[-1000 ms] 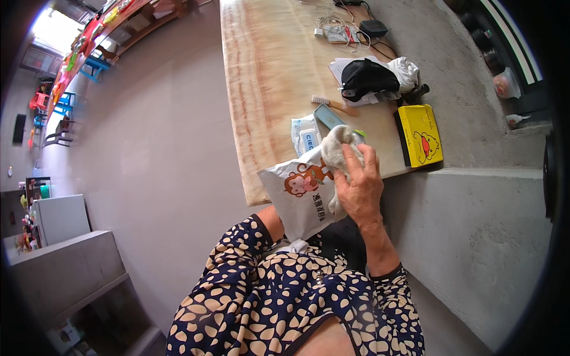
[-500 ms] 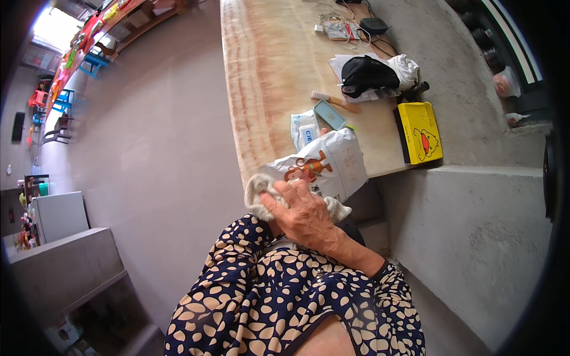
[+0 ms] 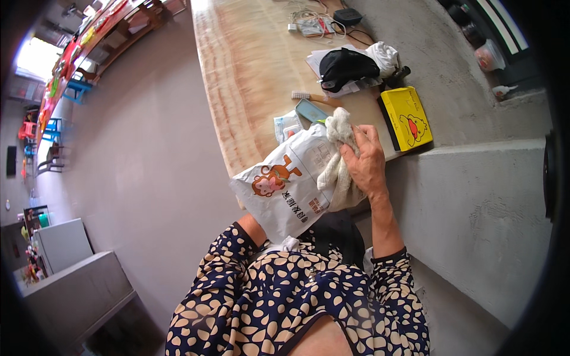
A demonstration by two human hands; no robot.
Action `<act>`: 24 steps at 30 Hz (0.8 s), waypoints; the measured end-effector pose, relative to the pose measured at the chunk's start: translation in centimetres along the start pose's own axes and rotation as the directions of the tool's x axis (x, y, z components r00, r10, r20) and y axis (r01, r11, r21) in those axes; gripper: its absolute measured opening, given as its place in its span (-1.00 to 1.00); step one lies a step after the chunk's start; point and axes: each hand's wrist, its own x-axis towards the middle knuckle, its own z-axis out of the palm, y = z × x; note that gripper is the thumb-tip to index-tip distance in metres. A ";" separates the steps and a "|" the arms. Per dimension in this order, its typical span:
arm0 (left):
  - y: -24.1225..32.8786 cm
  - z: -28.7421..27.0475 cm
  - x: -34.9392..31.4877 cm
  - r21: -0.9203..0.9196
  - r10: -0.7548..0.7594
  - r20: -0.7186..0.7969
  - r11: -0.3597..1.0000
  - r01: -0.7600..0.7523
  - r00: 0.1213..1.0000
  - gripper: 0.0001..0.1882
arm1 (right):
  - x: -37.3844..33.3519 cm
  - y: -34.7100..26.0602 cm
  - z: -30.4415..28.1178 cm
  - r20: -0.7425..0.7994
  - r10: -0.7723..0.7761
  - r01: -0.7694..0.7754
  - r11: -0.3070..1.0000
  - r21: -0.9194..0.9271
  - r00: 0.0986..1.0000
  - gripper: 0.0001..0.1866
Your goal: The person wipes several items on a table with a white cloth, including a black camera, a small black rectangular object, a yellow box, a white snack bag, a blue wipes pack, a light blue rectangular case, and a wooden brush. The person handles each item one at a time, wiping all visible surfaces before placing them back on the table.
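Your right hand [image 3: 367,163] holds a bunched pale cloth [image 3: 339,127] against the white bag [image 3: 312,160], near the surface's [image 3: 237,101] close edge. Your left hand is behind the bag; I can't tell its grip, but maybe it props the bag against the cloth.

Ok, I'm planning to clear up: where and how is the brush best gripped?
Probably by its wooden handle, pinched from above and the right: it looks slim and points right, away from the bristles, while the blue case lies close on the near side.
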 end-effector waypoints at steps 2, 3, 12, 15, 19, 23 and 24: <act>-0.1 0.3 0.6 -0.017 -0.001 0.002 1.000 0.001 1.000 -0.32 | 0.6 1.4 -0.3 0.067 0.060 -0.073 0.976 0.206 0.996 -0.67; -0.1 0.5 0.9 -0.017 0.001 0.004 1.000 -0.001 1.000 -0.32 | 0.5 1.6 -0.8 0.093 0.030 -0.049 0.977 0.208 0.995 -0.65; 0.2 1.1 2.0 -0.029 0.002 -0.003 1.000 -0.002 1.000 -0.32 | -4.7 3.1 -5.1 0.356 0.024 -0.116 0.964 0.240 0.934 -0.65; 0.2 1.5 2.3 -0.034 -0.006 -0.006 0.999 0.006 1.000 -0.32 | -4.2 2.9 -4.7 0.307 0.052 -0.120 0.971 0.207 0.950 -0.63; 0.0 1.9 2.8 -0.042 -0.011 -0.003 0.999 0.010 1.000 -0.31 | -2.1 1.8 -1.7 0.095 0.010 -0.019 0.996 0.092 0.995 -0.52; 0.0 2.2 3.2 -0.048 -0.003 -0.006 0.999 0.003 1.000 -0.31 | -1.6 0.5 0.1 0.026 -0.075 0.078 0.985 -0.155 0.997 -0.46; 0.0 2.2 3.3 -0.049 -0.001 -0.005 0.999 0.001 1.000 -0.31 | -1.9 0.0 0.3 0.030 -0.089 0.093 0.981 -0.173 0.996 -0.44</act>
